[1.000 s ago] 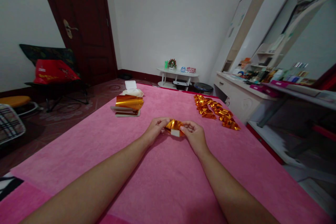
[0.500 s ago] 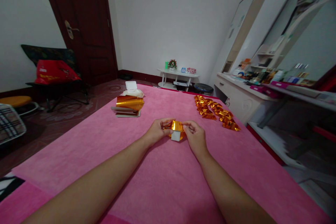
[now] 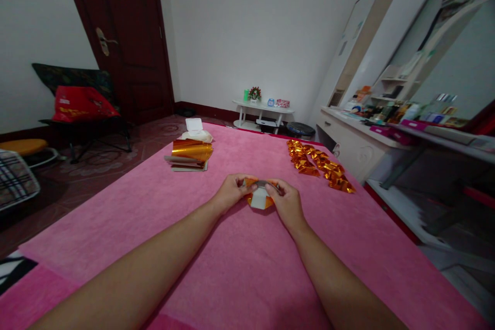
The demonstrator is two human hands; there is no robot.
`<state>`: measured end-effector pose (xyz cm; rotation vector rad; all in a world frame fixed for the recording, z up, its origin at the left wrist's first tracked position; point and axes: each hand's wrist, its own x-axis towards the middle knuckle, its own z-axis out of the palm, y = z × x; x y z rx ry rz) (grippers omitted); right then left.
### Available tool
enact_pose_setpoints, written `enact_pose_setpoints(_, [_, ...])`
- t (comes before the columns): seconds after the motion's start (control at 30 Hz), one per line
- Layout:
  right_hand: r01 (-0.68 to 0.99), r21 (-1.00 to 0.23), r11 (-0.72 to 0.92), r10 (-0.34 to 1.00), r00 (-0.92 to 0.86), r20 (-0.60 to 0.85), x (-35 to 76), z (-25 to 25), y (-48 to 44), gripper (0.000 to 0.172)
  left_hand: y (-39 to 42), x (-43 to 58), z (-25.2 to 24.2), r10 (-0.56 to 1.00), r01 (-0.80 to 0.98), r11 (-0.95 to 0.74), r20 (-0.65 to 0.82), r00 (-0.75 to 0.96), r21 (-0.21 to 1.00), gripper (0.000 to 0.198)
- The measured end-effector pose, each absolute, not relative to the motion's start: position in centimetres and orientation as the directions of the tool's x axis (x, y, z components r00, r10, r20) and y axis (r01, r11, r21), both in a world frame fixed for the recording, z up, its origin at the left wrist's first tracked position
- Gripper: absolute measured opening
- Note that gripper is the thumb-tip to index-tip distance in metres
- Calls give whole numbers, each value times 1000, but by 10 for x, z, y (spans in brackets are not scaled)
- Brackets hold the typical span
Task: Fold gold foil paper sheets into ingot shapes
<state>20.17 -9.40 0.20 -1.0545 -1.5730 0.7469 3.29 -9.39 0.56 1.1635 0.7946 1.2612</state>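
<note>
A partly folded piece of gold foil paper [image 3: 259, 199], pale grey on its inner side, is held between both hands above the pink cloth [image 3: 247, 258]. My left hand [image 3: 233, 191] is closed on its left end, thumb on the near face. On the right end, my right hand [image 3: 284, 197] pinches the paper with thumb and fingers. A stack of gold foil sheets [image 3: 191, 150] lies to the left, curled on top. Two rows of folded gold foil pieces [image 3: 320, 162] lie to the right.
Behind the stack sits an open white container [image 3: 194, 126]. A white dressing table [image 3: 348, 134] crowded with bottles stands along the right. At the back is a small white table [image 3: 263, 108] with a flower pot. A red bag [image 3: 83, 104] rests on a chair at left.
The gold face of the paper between my hands has turned away, and more of its grey inner side shows. Both thumbs have moved inward along its upper edge.
</note>
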Motion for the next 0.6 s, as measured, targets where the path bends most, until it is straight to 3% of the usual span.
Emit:
enact_pose_setpoints(0.3, [-86, -950, 300, 951, -49, 305, 204, 9, -94, 24, -93, 27, 5, 969, -453, -61, 162, 186, 889, 51])
enact_pose_setpoints(0.47, [-204, -957, 207, 978, 24, 206, 208, 4, -91, 33, -92, 28, 3, 981, -386, -15, 89, 174, 923, 23])
enact_pose_setpoints(0.6, [-199, -950, 242, 970, 28, 241, 211, 1, -88, 40, -93, 28, 4, 979, -362, -8, 81, 185, 932, 13])
